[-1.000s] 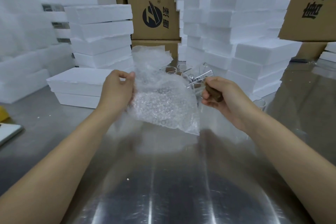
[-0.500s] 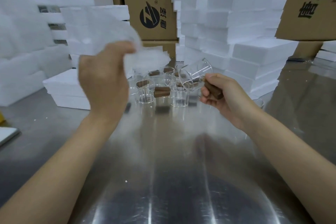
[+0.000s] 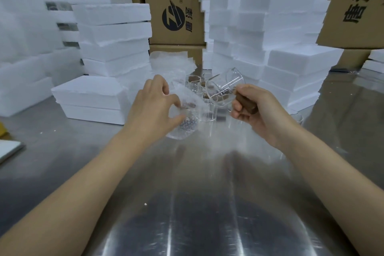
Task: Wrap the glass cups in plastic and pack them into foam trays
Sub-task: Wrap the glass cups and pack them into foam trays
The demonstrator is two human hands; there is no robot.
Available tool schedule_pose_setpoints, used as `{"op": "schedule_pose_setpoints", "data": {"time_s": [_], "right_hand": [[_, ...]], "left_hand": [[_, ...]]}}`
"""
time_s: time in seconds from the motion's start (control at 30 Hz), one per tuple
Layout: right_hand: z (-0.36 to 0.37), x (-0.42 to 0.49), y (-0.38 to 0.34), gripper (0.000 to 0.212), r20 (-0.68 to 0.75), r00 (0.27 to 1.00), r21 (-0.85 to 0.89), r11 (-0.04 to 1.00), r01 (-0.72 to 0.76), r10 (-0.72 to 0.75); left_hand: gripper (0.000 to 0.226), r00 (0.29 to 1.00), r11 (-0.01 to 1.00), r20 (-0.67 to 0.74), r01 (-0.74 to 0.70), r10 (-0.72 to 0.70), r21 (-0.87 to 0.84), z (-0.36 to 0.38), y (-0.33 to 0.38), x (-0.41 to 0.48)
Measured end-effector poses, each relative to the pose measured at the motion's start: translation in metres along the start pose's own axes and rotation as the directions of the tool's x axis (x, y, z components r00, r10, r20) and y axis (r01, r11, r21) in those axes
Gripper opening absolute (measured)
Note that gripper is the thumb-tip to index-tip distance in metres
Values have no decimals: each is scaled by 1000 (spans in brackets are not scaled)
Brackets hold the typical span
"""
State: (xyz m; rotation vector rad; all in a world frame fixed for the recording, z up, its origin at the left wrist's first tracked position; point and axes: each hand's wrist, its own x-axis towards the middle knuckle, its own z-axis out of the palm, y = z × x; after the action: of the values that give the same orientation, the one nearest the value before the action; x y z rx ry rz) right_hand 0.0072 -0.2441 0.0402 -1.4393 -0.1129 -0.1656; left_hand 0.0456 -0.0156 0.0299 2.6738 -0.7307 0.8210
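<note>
My right hand point(image 3: 252, 111) grips the brown wooden handle of a clear glass cup point(image 3: 225, 87), which is tilted on its side with its mouth toward the left. My left hand point(image 3: 153, 108) pinches a blurred sheet of bubble wrap point(image 3: 186, 118) just left of the cup, above the steel table point(image 3: 187, 214). Several more glass cups with brown handles point(image 3: 194, 84) stand on the table behind my hands, partly hidden. A pile of bubble wrap sheets point(image 3: 170, 62) lies behind them.
Stacks of white foam trays stand at the left point(image 3: 114, 37) and right point(image 3: 270, 37), with a low stack point(image 3: 89, 97) near my left hand. Cardboard boxes point(image 3: 174, 6) stand at the back. A white flat object point(image 3: 8, 148) lies at the table's left edge.
My left hand first swung the bubble wrap up and left, uncovering the cups, then brought it back down beside the glass cup. My right hand kept the cup in about the same place.
</note>
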Motion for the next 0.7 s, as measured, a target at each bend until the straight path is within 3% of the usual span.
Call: {"op": "schedule_pose_setpoints", "data": {"time_s": [0.1, 0.17, 0.23, 0.27, 0.33, 0.4, 0.5, 0.57, 0.63, 0.67, 0.7], "right_hand": [[0, -1, 0, 15, 118, 993, 61, 998, 21, -28], [-1, -4, -2, 15, 317, 948, 98, 994, -56, 22], [0, -7, -2, 16, 466, 876, -23, 991, -129, 125], [1, -8, -1, 16, 477, 863, -127, 985, -118, 165], [5, -9, 4, 16, 377, 906, -277, 957, -89, 194], [6, -6, 8, 14, 214, 962, -271, 956, -111, 172], [4, -3, 10, 12, 104, 981, -185, 972, -146, 167], [5, -4, 10, 13, 128, 975, -178, 971, -159, 183], [8, -6, 11, 15, 176, 964, -219, 963, -160, 200], [10, -7, 12, 15, 192, 960, -245, 957, -156, 206], [11, -8, 13, 15, 202, 956, -268, 951, -156, 214]], "left_hand": [[26, 997, 994, 62, 47, -41, -98, 4, -4, -1], [32, 997, 962, -11, 69, -75, -263, 4, 0, 0], [31, 986, 895, -106, 71, -131, -441, -1, 12, -1], [29, 976, 841, -137, 72, -170, -535, -3, 19, -2], [24, 958, 724, -140, 88, -250, -684, -5, 28, -3], [21, 952, 662, -96, 128, -291, -739, -4, 30, -3], [14, 957, 749, -62, 182, -285, -637, 1, 28, -2], [37, 966, 831, 8, 227, -259, -509, 6, 25, -5], [67, 975, 954, 96, 216, -200, -205, 9, 21, -8], [75, 977, 983, 129, 177, -170, -42, 10, 19, -10], [77, 979, 988, 135, 151, -152, 17, 9, 17, -11]]}}
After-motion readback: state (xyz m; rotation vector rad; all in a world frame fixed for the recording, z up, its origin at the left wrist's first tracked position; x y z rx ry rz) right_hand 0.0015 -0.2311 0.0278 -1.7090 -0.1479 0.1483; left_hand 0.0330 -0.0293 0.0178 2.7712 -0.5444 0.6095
